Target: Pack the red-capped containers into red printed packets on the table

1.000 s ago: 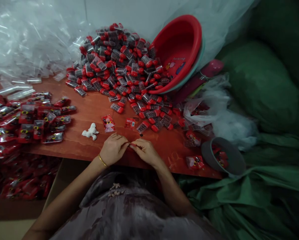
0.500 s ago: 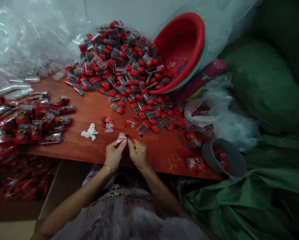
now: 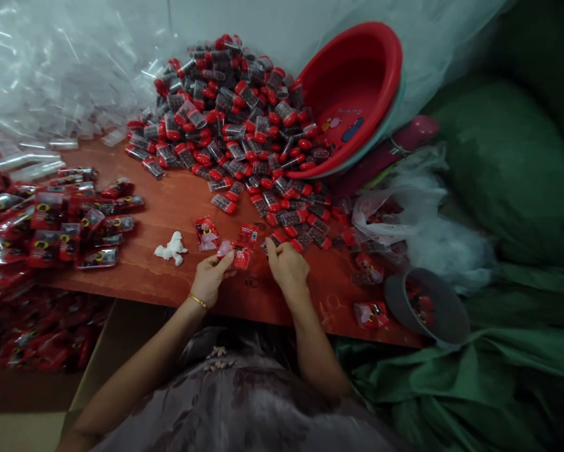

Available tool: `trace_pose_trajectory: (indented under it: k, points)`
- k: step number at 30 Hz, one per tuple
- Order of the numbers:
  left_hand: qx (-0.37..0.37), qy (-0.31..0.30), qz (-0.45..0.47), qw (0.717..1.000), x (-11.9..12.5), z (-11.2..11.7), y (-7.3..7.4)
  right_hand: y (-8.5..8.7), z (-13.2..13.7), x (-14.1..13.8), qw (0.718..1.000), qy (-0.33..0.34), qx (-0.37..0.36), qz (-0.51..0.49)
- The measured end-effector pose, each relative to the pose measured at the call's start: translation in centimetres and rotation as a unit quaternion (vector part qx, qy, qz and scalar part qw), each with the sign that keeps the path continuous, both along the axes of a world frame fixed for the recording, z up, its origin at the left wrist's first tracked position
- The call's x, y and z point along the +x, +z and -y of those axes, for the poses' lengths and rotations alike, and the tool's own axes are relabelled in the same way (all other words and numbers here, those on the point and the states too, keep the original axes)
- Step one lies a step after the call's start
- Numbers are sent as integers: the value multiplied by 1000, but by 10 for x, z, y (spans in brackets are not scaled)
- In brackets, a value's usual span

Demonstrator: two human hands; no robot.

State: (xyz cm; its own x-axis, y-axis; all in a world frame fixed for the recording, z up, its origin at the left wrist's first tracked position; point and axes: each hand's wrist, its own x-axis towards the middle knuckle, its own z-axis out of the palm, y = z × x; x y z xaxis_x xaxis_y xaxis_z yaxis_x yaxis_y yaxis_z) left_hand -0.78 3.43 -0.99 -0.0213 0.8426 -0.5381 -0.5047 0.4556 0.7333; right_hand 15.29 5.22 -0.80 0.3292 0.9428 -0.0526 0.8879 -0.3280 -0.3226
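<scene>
My left hand (image 3: 207, 281), with a gold bracelet at the wrist, pinches a small red printed packet (image 3: 241, 258) that has a clear, pinkish end. My right hand (image 3: 289, 270) is over the table with thumb and forefinger apart, up against a red-capped clear container (image 3: 277, 238) of dark pellets; the fingers partly hide it. Just beyond my left hand lie another red packet (image 3: 203, 229) and a flat red printed card or packet (image 3: 249, 234). A crumpled white lump (image 3: 171, 248) rests to the left.
A big heap of red-capped containers (image 3: 235, 125) rises at the back, against a tilted red basin (image 3: 376, 56). Filled red packets (image 3: 46, 220) are piled at left. At right stand a grey tub (image 3: 444, 326) and a plastic bag (image 3: 423, 207). Clear tubes (image 3: 27, 166) lie back left.
My hands, together on the packet before, are now apart. The right one has let go and moved right to the container; the left keeps the packet. The view has shifted slightly.
</scene>
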Motion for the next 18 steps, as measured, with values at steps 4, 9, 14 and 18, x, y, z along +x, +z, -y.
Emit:
trace_pose_trajectory:
  k: [4,9,14,18]
  points:
    - [0,-14,8,1000,-1,3,7,4,-20,3,995,-26,-66,65]
    - [-4,17,-21,1000,-10,2,13,1,-2,13,998,21,-44,50]
    - [1,-16,-20,1000,-16,1,13,5,-5,35,962,238,77,106]
    - [12,-39,-14,999,-17,4,14,14,-21,46,906,401,45,126]
